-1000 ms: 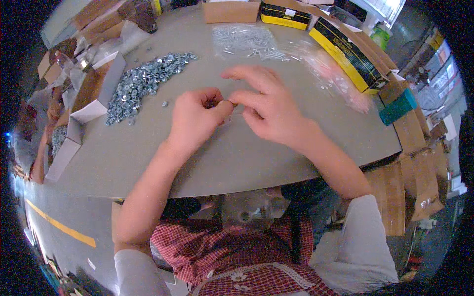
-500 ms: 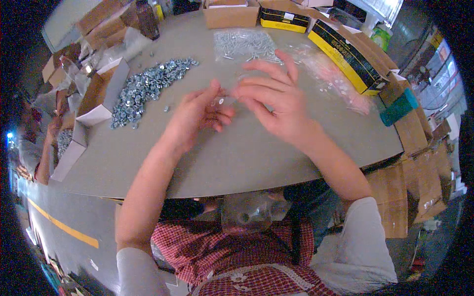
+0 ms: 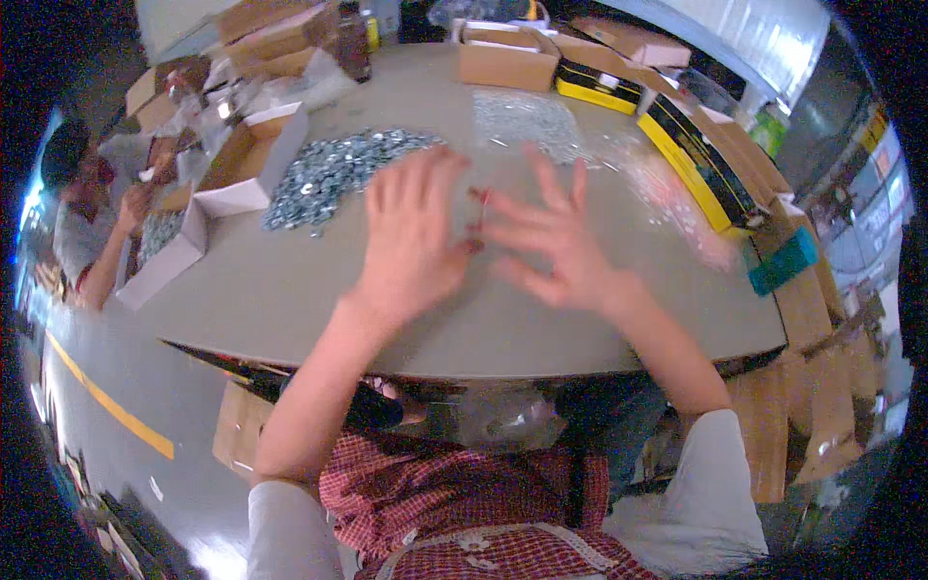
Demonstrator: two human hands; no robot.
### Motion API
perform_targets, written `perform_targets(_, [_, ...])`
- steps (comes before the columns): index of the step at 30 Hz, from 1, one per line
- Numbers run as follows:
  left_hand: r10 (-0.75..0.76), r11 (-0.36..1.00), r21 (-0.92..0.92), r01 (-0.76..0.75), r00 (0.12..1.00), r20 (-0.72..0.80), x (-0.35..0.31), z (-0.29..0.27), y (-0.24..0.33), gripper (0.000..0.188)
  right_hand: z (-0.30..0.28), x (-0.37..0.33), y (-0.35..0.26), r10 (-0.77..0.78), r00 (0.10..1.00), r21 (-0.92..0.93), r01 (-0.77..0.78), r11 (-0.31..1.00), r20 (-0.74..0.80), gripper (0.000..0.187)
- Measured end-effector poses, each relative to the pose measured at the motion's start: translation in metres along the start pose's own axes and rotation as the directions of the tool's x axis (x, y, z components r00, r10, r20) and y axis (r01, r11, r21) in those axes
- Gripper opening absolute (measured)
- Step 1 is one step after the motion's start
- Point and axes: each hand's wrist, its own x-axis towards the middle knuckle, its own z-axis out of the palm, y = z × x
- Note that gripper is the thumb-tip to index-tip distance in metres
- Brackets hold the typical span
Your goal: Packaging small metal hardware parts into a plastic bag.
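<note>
Over the middle of the table, my left hand (image 3: 414,232) and my right hand (image 3: 556,242) face each other, both blurred by motion. Between their fingertips shows a thin red line, which looks like the edge of a small clear plastic bag (image 3: 483,215); its outline is smeared. My right hand's outer fingers are spread and raised. Beyond my left hand lies a heap of small shiny metal washer-like parts (image 3: 324,179). A clear bag of screws (image 3: 527,124) lies flat behind my hands. On the right is a spread of pinkish clear bags (image 3: 667,198) with white spots.
Black and yellow boxes (image 3: 696,159) line the right far edge, with a brown carton (image 3: 507,63) behind. A teal roll (image 3: 783,261) sits at the right edge. White-sided boxes (image 3: 237,193) stand on the left, where another person (image 3: 97,227) reaches in.
My left hand has turned over, its back now up and its fingers pointing away. My right hand's fingers have spread wider. The view has shifted, showing more of the other person.
</note>
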Motion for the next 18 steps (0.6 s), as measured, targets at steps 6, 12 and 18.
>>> perform_targets(6, [-0.257, 0.936, -0.11, 0.334, 0.865, 0.432, -0.072, -0.05, -0.026, 0.018, 0.022, 0.045, -0.038, -0.089, 0.989, 0.384, 0.035, 0.923, 0.122, 0.03])
perform_targets(12, [-0.465, 0.83, -0.044, 0.556, 0.735, 0.494, -0.101, -0.122, -0.02, 0.015, 0.126, 0.12, 0.046, 0.195, 0.956, 0.493, -0.282, 0.823, 0.221, 0.051])
perform_targets(18, [-0.44, 0.762, -0.223, 0.607, 0.739, 0.51, -0.145, -0.172, 0.016, 0.014, 0.147, 0.122, 0.035, 0.122, 0.913, -0.047, -0.112, 0.993, 0.389, 0.076])
